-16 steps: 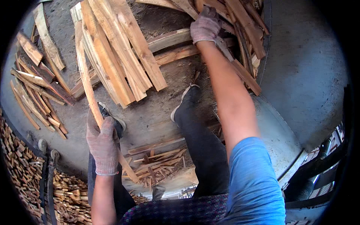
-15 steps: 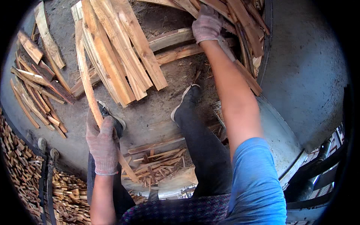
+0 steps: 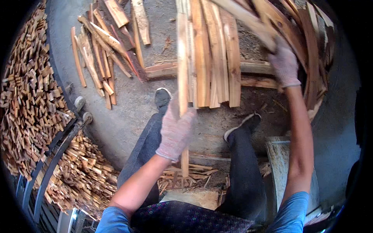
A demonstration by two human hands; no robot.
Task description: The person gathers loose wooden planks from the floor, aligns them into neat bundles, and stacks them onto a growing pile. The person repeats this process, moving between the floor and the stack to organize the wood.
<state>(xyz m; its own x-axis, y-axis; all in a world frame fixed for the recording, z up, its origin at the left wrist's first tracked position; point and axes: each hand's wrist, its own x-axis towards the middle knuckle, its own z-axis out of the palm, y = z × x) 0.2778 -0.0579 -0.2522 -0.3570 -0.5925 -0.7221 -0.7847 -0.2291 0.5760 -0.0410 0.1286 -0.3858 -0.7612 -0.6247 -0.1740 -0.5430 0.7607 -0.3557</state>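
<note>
My left hand [image 3: 176, 132], in a pale knitted glove, is closed round a long thin wooden strip [image 3: 182, 70] that points away from me. The strip runs alongside a row of flat wooden slats [image 3: 202, 58], whose far ends leave the picture. Farther off to the right, my gloved right hand [image 3: 286, 64] grips the near end of a rough wooden board [image 3: 252, 25]. That board slants up to the left, and it and the hand are slightly blurred. Just beyond the right hand lies a heap of longer boards [image 3: 312, 58].
Crosswise timbers [image 3: 256, 68] lie under the slats. Bark-edged offcuts [image 3: 97, 50] are scattered at the left. Large stacks of short sticks [image 3: 27, 93] stand at far left behind a dark metal rail [image 3: 52, 149]. Wood scraps [image 3: 198, 171] lie between my legs.
The view has swung left, showing more of the stick stacks. My right hand has gone from reaching into the heap to gripping a board's end. My left hand still holds the strip, now straighter.
</note>
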